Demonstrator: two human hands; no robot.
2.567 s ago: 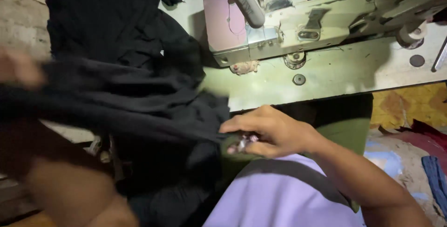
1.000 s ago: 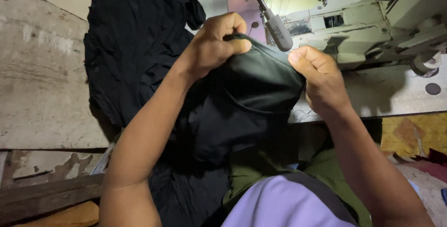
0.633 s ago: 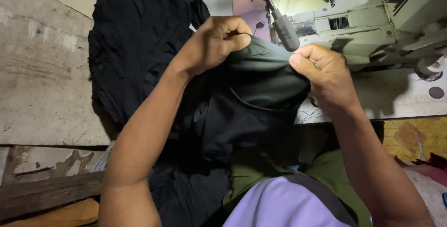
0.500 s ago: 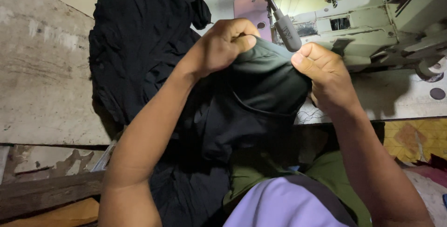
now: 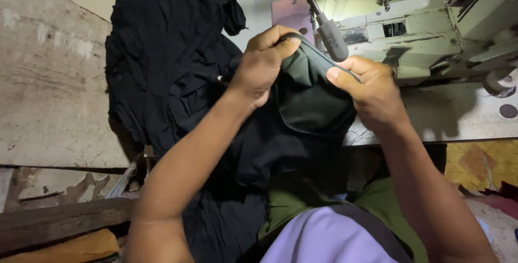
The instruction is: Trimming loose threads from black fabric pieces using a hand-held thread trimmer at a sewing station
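Note:
Both my hands hold up one piece of black cloth (image 5: 310,98) by its top edge, in front of a sewing machine (image 5: 426,33). My left hand (image 5: 263,63) pinches the edge on the left; my right hand (image 5: 369,93) pinches it on the right, thumb on top. The cloth hangs down between my forearms toward my lap. The lamp head (image 5: 332,39) on its bendy neck sits just behind the cloth's edge, between my two hands.
A heap of black fabric (image 5: 167,52) lies on the worn table (image 5: 48,96) to the left. The pale machine bed (image 5: 458,117) runs to the right. Below are a wooden beam (image 5: 54,222) and coloured scraps (image 5: 480,163) on the floor.
At first the cloth lay low across my lap with my hands apart. I have since raised it before the machine, and in the last second my hands only shifted slightly along its edge.

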